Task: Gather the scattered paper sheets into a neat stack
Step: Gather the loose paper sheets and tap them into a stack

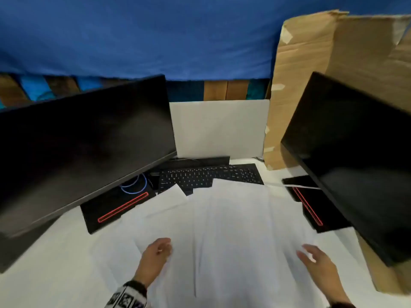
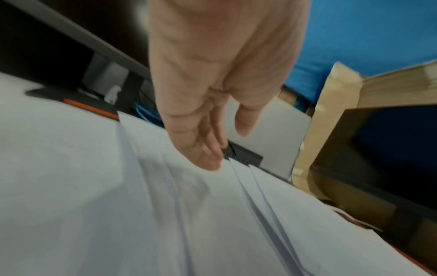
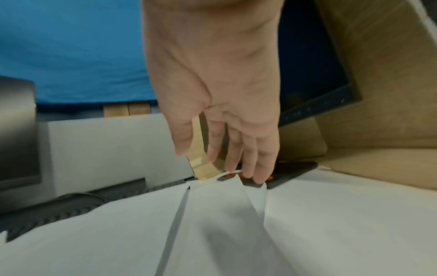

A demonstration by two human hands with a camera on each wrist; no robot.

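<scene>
The left hand (image 1: 156, 254) and right hand (image 1: 315, 260) hover well apart, both with loose, relaxed fingers and holding nothing, low over the near edge of the worktop (image 1: 55, 258). The paper sheets (image 1: 222, 230) lie fanned between and beyond them, long axes running away toward the keyboard (image 1: 211, 174). Each hand is about equally near, so an inward sweep from both sides looks fitting.

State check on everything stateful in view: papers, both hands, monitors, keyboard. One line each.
paper sheets: spread out and overlapping on the desk, not stacked
left hand: open, fingers extended over the sheets, holding nothing
right hand: open, fingers extended over the sheets, holding nothing
left monitor: screen dark
right monitor: screen dark
keyboard: near edge covered by sheets
</scene>
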